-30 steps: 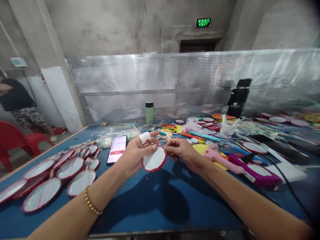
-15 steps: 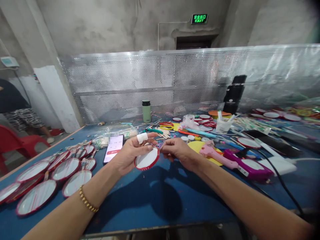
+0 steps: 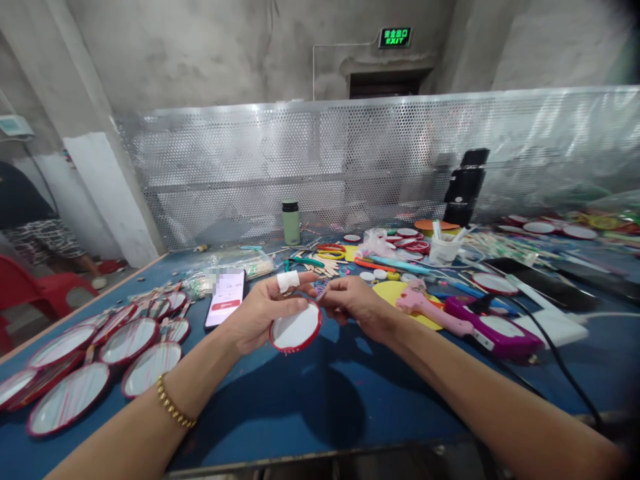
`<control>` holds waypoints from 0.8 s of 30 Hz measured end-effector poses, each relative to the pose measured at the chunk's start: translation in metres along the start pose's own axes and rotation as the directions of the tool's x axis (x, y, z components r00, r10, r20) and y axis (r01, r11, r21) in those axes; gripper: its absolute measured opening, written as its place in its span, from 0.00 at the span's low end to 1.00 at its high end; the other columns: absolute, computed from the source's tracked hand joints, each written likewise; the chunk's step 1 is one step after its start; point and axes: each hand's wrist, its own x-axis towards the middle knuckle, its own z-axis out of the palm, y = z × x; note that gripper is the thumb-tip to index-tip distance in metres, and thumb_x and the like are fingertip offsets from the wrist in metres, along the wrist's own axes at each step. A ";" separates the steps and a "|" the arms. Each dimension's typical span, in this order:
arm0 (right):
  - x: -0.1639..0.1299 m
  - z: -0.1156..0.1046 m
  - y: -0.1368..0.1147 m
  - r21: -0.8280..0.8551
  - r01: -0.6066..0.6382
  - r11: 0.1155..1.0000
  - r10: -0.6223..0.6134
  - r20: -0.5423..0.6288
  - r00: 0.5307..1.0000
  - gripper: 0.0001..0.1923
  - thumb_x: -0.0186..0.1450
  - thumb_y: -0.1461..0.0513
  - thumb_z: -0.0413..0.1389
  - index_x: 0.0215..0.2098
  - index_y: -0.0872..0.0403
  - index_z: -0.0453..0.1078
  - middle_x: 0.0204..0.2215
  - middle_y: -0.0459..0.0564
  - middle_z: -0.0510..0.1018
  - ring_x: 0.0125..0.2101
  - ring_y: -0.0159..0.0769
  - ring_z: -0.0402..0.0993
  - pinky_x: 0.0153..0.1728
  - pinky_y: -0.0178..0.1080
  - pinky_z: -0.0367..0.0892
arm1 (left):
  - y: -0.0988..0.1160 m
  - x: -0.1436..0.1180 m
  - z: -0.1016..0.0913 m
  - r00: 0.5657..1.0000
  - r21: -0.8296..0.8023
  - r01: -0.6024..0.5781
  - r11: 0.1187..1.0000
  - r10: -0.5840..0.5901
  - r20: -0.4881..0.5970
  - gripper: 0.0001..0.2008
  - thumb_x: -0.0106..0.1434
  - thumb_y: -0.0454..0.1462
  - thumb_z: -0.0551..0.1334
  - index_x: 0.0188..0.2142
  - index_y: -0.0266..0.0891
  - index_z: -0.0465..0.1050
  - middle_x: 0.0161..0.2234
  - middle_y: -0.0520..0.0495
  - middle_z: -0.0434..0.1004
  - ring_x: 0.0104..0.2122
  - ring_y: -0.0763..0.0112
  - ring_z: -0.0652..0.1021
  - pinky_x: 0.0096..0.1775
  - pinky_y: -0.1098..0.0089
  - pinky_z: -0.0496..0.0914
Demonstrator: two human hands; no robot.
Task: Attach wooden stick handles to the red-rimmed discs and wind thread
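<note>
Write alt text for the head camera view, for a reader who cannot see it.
The left hand holds a round white disc with a red rim above a blue table, while the right hand pinches at its upper edge. Finished discs lie left; a phone and pink glue gun lie nearby.

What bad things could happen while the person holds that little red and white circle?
The left hand holds the red-rimmed disc above the table by its edge only, so it might slip and drop. The right hand pinches something thin at the rim, which might pull loose. The pink glue gun lies close to the right forearm; if hot, it could burn, and its cord could snag.
</note>
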 end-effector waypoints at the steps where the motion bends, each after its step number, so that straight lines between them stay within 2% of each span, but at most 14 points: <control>1: 0.000 0.001 0.001 0.009 -0.004 1.000 0.004 0.005 1.000 0.06 0.47 0.61 0.59 0.17 0.56 0.68 0.12 0.40 0.68 0.12 0.23 0.58 0.14 0.30 0.51 | 0.000 -0.001 0.000 1.000 -0.005 0.000 1.000 0.000 0.016 0.22 0.49 0.28 0.74 0.45 0.37 0.80 0.38 0.48 0.83 0.27 0.75 0.80 0.31 0.75 0.74; 7: 0.000 0.006 0.004 0.057 -0.025 0.998 0.022 0.055 0.998 0.07 0.47 0.62 0.59 0.16 0.55 0.65 0.13 0.42 0.70 0.13 0.23 0.59 0.14 0.29 0.53 | -0.001 -0.001 -0.002 0.996 -0.069 0.013 0.998 -0.007 0.089 0.22 0.50 0.28 0.74 0.46 0.39 0.80 0.38 0.48 0.83 0.28 0.74 0.81 0.29 0.78 0.74; 12: 0.002 0.011 0.010 0.101 -0.028 0.994 0.017 0.108 0.994 0.09 0.49 0.60 0.61 0.18 0.56 0.66 0.14 0.42 0.71 0.13 0.22 0.61 0.14 0.28 0.55 | 0.000 -0.002 0.000 0.998 -0.113 -0.012 0.993 0.019 0.062 0.22 0.49 0.28 0.74 0.45 0.38 0.80 0.38 0.48 0.83 0.29 0.74 0.82 0.31 0.78 0.74; 16: 0.007 0.011 0.015 0.089 -0.064 0.994 0.060 0.043 0.997 0.08 0.50 0.62 0.61 0.19 0.55 0.66 0.15 0.42 0.72 0.12 0.22 0.60 0.12 0.28 0.54 | 0.001 -0.004 0.005 0.997 -0.132 -0.048 0.990 0.055 0.050 0.23 0.49 0.29 0.74 0.46 0.37 0.80 0.38 0.46 0.83 0.29 0.74 0.81 0.34 0.76 0.75; 18: 0.009 0.009 0.013 0.108 -0.072 0.992 0.070 0.017 0.997 0.06 0.50 0.62 0.60 0.21 0.55 0.67 0.18 0.43 0.75 0.13 0.24 0.62 0.12 0.29 0.56 | 0.003 -0.004 0.005 0.997 -0.139 -0.064 0.988 0.069 0.033 0.22 0.50 0.29 0.74 0.47 0.36 0.80 0.38 0.46 0.83 0.30 0.73 0.82 0.35 0.75 0.75; 21: 0.006 0.007 0.007 0.203 -0.019 0.979 0.011 0.043 0.999 0.06 0.51 0.61 0.59 0.28 0.56 0.72 0.28 0.48 0.80 0.19 0.27 0.68 0.18 0.31 0.64 | 0.005 -0.002 -0.002 0.994 -0.152 -0.103 0.983 0.108 0.025 0.21 0.51 0.29 0.74 0.46 0.36 0.80 0.36 0.46 0.83 0.30 0.74 0.81 0.36 0.76 0.75; 24: 0.003 0.006 0.001 0.311 0.096 0.946 -0.137 0.113 0.984 0.05 0.51 0.63 0.59 0.26 0.56 0.75 0.29 0.49 0.80 0.27 0.30 0.71 0.27 0.33 0.66 | 0.008 0.000 -0.008 0.983 -0.160 -0.155 0.975 0.168 0.072 0.22 0.52 0.30 0.74 0.48 0.36 0.79 0.37 0.48 0.83 0.29 0.78 0.80 0.35 0.78 0.73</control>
